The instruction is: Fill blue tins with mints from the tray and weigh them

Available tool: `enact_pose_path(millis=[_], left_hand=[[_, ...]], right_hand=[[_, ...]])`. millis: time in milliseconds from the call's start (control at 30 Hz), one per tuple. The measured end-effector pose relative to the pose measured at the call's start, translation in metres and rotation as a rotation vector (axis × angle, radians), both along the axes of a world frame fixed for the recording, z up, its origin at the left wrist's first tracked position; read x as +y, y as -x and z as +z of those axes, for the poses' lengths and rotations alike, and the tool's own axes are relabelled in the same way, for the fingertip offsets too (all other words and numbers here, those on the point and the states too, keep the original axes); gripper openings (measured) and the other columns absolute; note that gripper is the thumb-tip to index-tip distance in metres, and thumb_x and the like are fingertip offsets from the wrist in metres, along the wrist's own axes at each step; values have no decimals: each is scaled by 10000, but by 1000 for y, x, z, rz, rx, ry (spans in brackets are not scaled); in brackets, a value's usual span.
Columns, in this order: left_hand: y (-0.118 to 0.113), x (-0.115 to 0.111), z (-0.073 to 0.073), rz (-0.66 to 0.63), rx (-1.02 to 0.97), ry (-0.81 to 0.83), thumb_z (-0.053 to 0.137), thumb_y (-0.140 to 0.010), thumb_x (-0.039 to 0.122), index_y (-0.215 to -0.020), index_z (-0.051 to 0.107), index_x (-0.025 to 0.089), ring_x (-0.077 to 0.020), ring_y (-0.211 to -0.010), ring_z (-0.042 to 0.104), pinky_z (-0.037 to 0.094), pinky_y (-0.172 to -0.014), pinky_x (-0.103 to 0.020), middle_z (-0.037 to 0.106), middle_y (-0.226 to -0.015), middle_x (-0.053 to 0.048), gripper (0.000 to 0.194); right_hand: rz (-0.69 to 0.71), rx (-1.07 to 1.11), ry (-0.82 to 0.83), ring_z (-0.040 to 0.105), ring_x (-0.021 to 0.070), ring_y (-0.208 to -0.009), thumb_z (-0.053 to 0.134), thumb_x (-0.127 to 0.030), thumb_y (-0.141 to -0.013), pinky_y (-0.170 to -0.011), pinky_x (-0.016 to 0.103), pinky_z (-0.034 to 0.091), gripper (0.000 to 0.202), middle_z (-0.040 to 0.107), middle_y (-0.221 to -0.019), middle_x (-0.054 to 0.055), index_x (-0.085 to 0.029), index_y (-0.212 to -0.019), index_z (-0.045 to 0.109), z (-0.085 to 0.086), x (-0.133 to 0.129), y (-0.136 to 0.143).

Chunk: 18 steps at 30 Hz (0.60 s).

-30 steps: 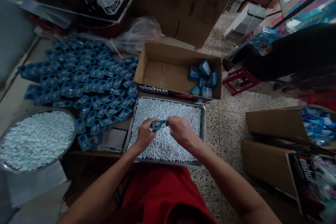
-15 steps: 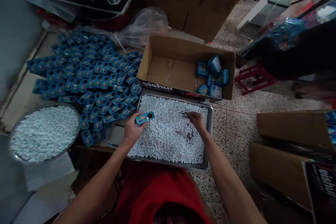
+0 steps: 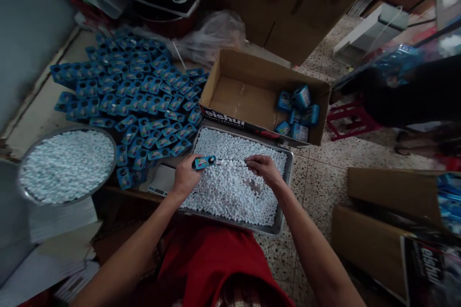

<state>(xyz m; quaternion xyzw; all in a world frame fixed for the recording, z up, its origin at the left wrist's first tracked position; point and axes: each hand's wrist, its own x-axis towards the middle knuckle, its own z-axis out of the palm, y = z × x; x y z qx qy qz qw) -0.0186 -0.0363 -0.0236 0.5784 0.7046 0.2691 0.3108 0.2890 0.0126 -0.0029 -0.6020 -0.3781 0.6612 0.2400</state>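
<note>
My left hand (image 3: 186, 172) is closed around a small blue box (image 3: 203, 162) with a dark round opening at its right end. The box is over a metal tray (image 3: 290, 172) full of small white pellets (image 3: 234, 196). My right hand (image 3: 264, 168) pinches a thin, narrow scoop (image 3: 234, 161) with a row of white pellets along it. Its far tip points left and reaches close to the box's opening; whether it touches cannot be made out. A greyish bare patch of tray bottom shows below my right hand.
Many blue boxes (image 3: 144, 100) lie in rows at left. A round metal bowl (image 3: 114, 153) of white pellets stands nearer. Behind the tray, a cardboard box (image 3: 237, 88) holds several blue boxes. A person's dark-clothed leg (image 3: 406, 91) and pink stool (image 3: 351, 120) are at right, cartons (image 3: 370, 240) below.
The scoop has come up out of the pellets with a row of them on it, and my right hand has moved left toward the blue box. The view has shifted slightly.
</note>
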Motion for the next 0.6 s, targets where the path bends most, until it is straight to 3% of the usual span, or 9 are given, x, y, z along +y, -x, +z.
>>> enact_pose_path(millis=[167,367,500,600], left_hand=[[-11,4,4,-46,-24,-51,653,-779,158,-1068,710,192,-256,-1033,692,529,-953,-351,749,-1071,-78,296],[-19,2,6,-47,-56,-64,660,-749,134,-1031,703,186,-253,-1016,687,527,-939,-353,738,-1045,-81,291],[-24,0,5,-23,-95,-71,664,-734,133,-1020,704,192,-248,-1015,684,526,-945,-353,740,-1047,-80,295],[-26,-1,2,-3,-193,-32,678,-731,158,-1026,701,191,-240,-1010,689,532,-943,-353,742,-1048,-72,298]], right_hand=[[202,-281,-254,510,114,-484,671,-318,-799,-515,240,387,226,644,-591,-4,-167,-889,813,51,18,22],[477,-658,-508,696,205,-774,597,-93,-788,-728,289,460,281,787,-824,59,-206,-888,834,104,26,44],[530,-696,-542,706,216,-801,610,-102,-813,-748,298,463,269,797,-858,59,-226,-897,834,113,23,58],[432,-606,-560,697,213,-779,594,-184,-853,-741,300,475,250,794,-864,56,-226,-931,828,104,15,37]])
